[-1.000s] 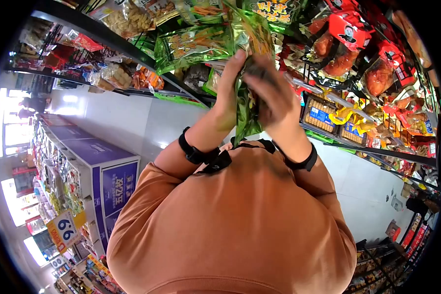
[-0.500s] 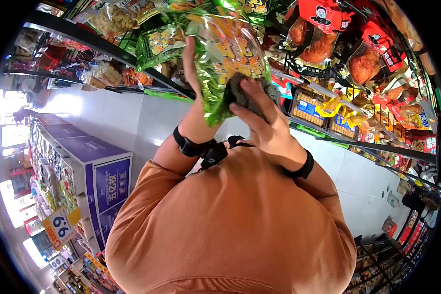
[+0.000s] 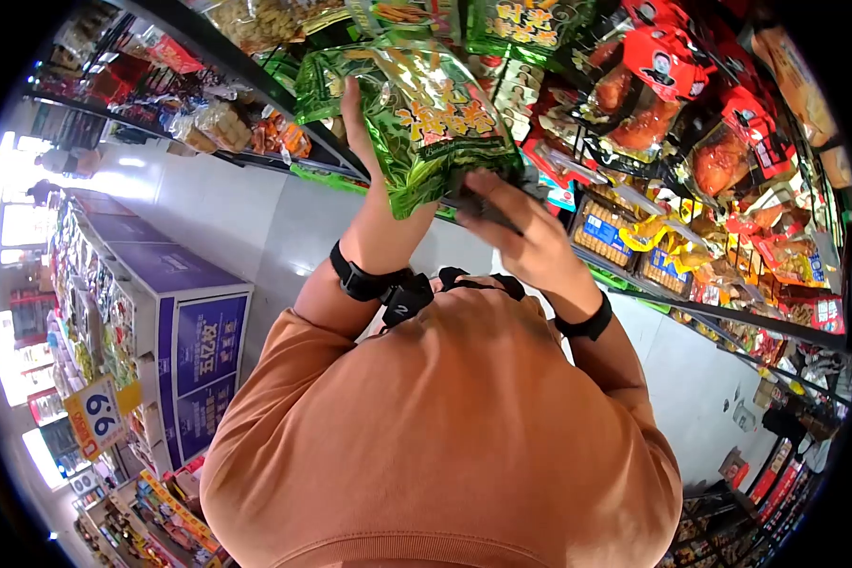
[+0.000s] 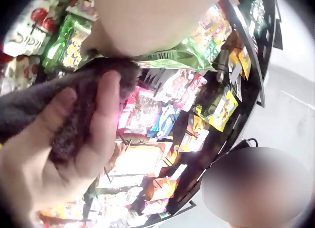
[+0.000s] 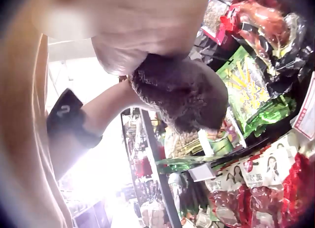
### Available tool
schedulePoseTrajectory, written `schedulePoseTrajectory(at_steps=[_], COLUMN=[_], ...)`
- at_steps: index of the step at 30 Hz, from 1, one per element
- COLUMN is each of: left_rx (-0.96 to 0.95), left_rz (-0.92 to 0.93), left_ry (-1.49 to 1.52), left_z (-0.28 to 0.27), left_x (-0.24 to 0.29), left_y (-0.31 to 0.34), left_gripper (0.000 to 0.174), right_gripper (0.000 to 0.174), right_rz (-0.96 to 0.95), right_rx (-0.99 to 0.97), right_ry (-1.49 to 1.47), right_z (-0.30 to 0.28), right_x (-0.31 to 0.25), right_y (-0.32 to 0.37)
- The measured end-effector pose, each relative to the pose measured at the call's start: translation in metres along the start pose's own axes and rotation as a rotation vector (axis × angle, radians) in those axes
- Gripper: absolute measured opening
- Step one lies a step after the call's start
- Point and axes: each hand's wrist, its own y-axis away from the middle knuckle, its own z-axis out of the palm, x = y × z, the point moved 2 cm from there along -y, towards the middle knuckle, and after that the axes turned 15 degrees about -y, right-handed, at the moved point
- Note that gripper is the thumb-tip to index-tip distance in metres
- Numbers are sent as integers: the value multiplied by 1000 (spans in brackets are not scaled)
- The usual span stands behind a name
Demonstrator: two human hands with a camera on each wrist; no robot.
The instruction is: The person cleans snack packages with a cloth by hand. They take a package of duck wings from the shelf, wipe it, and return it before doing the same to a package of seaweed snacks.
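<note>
A shiny green snack bag [image 3: 445, 114], printed with orange and white characters, is held up in front of the shelf in the head view. My left hand [image 3: 360, 133] grips it at its left side, the thumb along the edge and the other fingers hidden behind. In my right hand [image 3: 530, 237] is a dark grey cloth [image 3: 492, 204], held against the bag's lower right corner. From the left wrist, the right hand's fingers [image 4: 106, 107] are seen spread over the fuzzy cloth [image 4: 74, 139]. The right wrist view shows the cloth [image 5: 182, 97] bunched below that hand [image 5: 147, 31].
Behind the hands, a shelf carries more green bags [image 3: 530, 28], red-labelled packs of meat [image 3: 648, 123] and trays of biscuits [image 3: 601, 232]. A black shelf edge [image 3: 729, 312] crosses at the right. A purple display stand [image 3: 189, 241] is on the left.
The bag, seen nearly edge-on at first, has turned its printed front to the head view. It has since dropped slightly, and the right hand has shifted with the cloth toward its lower right corner.
</note>
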Motion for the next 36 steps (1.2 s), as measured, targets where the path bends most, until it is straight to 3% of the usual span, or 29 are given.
schedulePoseTrajectory(at_steps=[2,3,4,7,8,9,10,12,13,14,16,18,20,22,23,24,25,26,27,28,30,32,34,36], left_rx=[26,-101,-98,309,429,418,400,-25,-113,-116,-285,-310,-121,189,181,128,106,81,76,-57,86,49,8,101], left_rz=[30,26,32,261,30,27,19,462,404,363,292,152,95,82,66,-75,-226,-366,-436,-399,-588,-602,-617,-677], left_ry=[-171,-144,-147,-952,-696,-961,-1225,-1998,-1974,-1935,-1976,-1947,-1873,-1751,-1683,-1245,-958,-666,-610,-566,-630,-520,-408,-764], left_z=[-3,0,1,6,0,-2,-4,3,2,1,1,-4,-10,-27,-40,-45,-53,-67,-68,-66,-58,-57,-58,-65], left_x=[16,21,23,30,34,30,22,22,19,21,41,58,75,92,98,99,104,111,114,109,113,114,113,107], left_y=[5,4,8,34,23,25,27,22,25,27,28,33,37,36,30,28,32,40,43,44,46,45,45,52], left_gripper=[50,50,50,57,70,73,77,81,82,71,64,53,66,77,86,87,85,83,80,73,62,57,51,46], right_gripper=[40,45,47,37,32,24,30,57,82,80,73,56,44,31,32,33,35,32,32,32,33,34,39,39], right_rz=[138,214,336,415,429,461,533,502,553,540,722,709,897,795,767,737,824,835,814,790,784,752,716,619], right_rx=[91,146,170,403,445,545,534,461,490,533,477,430,469,492,517,540,477,412,307,205,338,511,788,981], right_ry=[-24,1,93,86,90,-33,-179,-319,-448,-474,-446,-398,-611,-659,-736,-812,-822,-707,-599,-491,-295,-44,-86,-13], right_z=[-6,-6,-7,-15,-18,-13,-9,2,12,17,22,27,25,22,22,22,24,27,31,37,40,31,17,10], right_x=[3,12,17,25,16,11,4,-12,-3,-1,3,4,5,6,5,3,5,4,8,12,20,23,18,0], right_y=[1,5,14,-1,-18,-27,-34,-61,-57,-58,-50,-42,-28,-23,-25,-31,-27,-28,-29,-31,-31,-29,-31,-48])
